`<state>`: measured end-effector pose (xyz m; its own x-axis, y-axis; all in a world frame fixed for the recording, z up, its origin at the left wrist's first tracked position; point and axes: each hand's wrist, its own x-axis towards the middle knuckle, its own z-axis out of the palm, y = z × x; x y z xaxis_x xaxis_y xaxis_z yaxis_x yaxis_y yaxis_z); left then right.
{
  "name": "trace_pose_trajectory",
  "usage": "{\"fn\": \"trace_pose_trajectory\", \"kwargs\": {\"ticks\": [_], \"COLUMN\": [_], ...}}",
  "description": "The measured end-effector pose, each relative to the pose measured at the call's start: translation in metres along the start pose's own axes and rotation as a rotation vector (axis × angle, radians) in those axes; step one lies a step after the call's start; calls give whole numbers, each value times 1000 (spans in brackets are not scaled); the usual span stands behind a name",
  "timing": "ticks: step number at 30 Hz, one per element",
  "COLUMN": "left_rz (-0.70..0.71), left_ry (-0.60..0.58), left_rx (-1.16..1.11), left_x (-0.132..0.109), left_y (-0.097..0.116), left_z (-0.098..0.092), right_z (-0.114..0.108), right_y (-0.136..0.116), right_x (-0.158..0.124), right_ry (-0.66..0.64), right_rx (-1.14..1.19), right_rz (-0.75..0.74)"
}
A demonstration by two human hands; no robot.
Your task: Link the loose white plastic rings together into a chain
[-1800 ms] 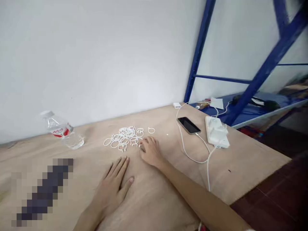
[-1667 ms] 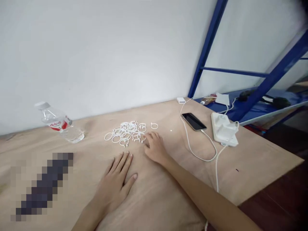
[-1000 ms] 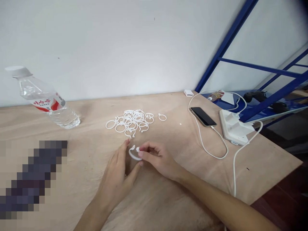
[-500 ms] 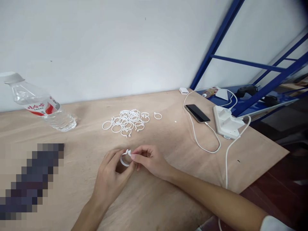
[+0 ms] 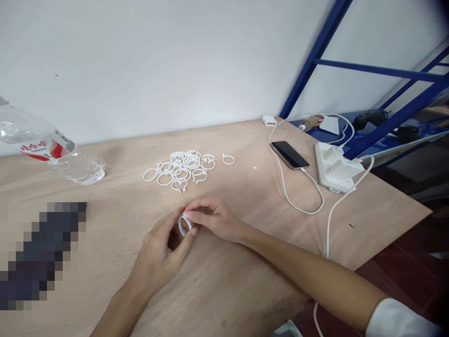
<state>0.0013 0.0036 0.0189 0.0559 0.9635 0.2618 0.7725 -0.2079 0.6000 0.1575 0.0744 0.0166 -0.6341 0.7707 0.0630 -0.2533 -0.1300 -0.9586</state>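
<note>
Both my hands hold one small white plastic ring (image 5: 184, 224) just above the wooden table (image 5: 245, 196). My left hand (image 5: 159, 255) pinches it from the left with thumb and fingers. My right hand (image 5: 213, 219) grips its right side with the fingertips. A heap of several more white rings (image 5: 177, 166) lies on the table beyond my hands. One single ring (image 5: 228, 159) lies apart, to the right of the heap.
A clear water bottle (image 5: 49, 152) lies on its side at far left. A black phone (image 5: 290, 155) and a white power strip (image 5: 335, 166) with white cables (image 5: 315, 206) sit at right. A blue metal rack (image 5: 368, 70) stands behind them.
My right hand picked one ring from the heap's edge and drew it toward me. My left hand rose from flat on the table and took hold of the same ring.
</note>
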Motion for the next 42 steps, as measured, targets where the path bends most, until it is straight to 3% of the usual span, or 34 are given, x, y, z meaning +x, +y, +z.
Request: {"fn": "trace_pose_trajectory", "kwargs": {"ticks": [3,7,13,17,20,24,26,33,38,42], "left_rz": [13,137,250,247,235,196,189,206,211,246], "left_ry": [107,209,247,248,262,306,289,184,135,176], "left_rx": [15,108,151,158,173,214,204,156,100,67], "left_x": [-2,-3,-3,-3,-4,-3,-2,1,1,1], "left_y": [0,3,4,4,0,-8,-11,-9,-9,-7], "left_z": [0,-1,-2,-2,-1,0,0,-1,-2,-3], "right_z": [-3,-4,-6,-7,-9,-17,-21,-25,-25,-24], "right_y": [-1,-1,-1,-3,-3,-1,1,5,4,1], "right_x": [3,4,5,5,4,2,2,2,1,0], "right_ry": [0,5,-55,-44,-42,-6,0,-67,-104,-99], "right_rx": [30,59,79,-2,-156,-616,-740,-808,-815,-748], "right_rz": [11,69,87,66,20,-250,-348,-473,-454,-458]}}
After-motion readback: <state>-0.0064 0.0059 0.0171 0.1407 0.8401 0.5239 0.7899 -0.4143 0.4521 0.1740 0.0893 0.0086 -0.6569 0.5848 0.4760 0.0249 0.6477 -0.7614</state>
